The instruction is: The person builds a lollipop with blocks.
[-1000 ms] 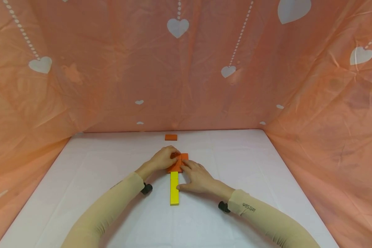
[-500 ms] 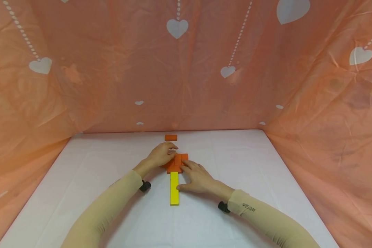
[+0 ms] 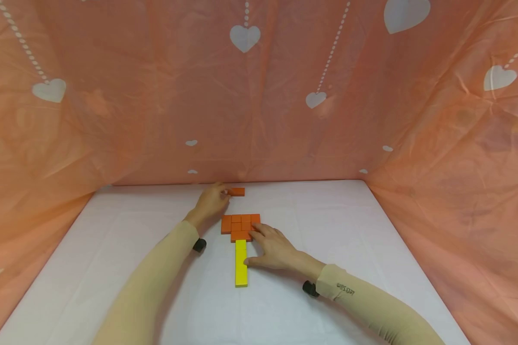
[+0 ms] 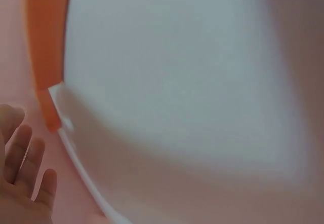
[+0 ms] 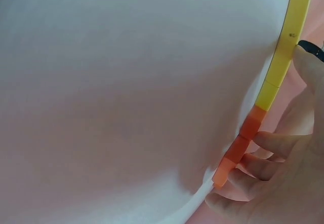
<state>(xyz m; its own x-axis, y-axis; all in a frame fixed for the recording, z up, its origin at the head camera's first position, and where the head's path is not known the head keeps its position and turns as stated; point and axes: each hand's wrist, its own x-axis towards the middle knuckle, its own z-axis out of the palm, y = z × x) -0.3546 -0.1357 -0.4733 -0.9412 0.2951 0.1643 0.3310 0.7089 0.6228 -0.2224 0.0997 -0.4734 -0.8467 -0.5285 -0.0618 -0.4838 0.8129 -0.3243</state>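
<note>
On the white table, several flat orange blocks [image 3: 236,225] lie close together in a patch. A strip of yellow blocks [image 3: 241,268] runs from it toward the near side. A single orange block [image 3: 238,192] lies apart near the back edge. My left hand [image 3: 209,202] is at that block's left end, its fingertips beside it; whether they touch is too small to tell. In the left wrist view its fingers [image 4: 33,158] are loosely extended. My right hand [image 3: 276,247] rests with fingers against the orange patch's right side and thumb against the yellow strip, also seen in the right wrist view.
An orange curtain [image 3: 177,96] with white hearts hangs behind the table [image 3: 319,215] and along both sides. A dark wrist camera [image 3: 199,245] sits at the left cuff, another dark camera [image 3: 310,288] at the right cuff.
My left hand has left the orange patch and moved back to the lone orange block, uncovering the patch's left side. The right hand has stayed in place.
</note>
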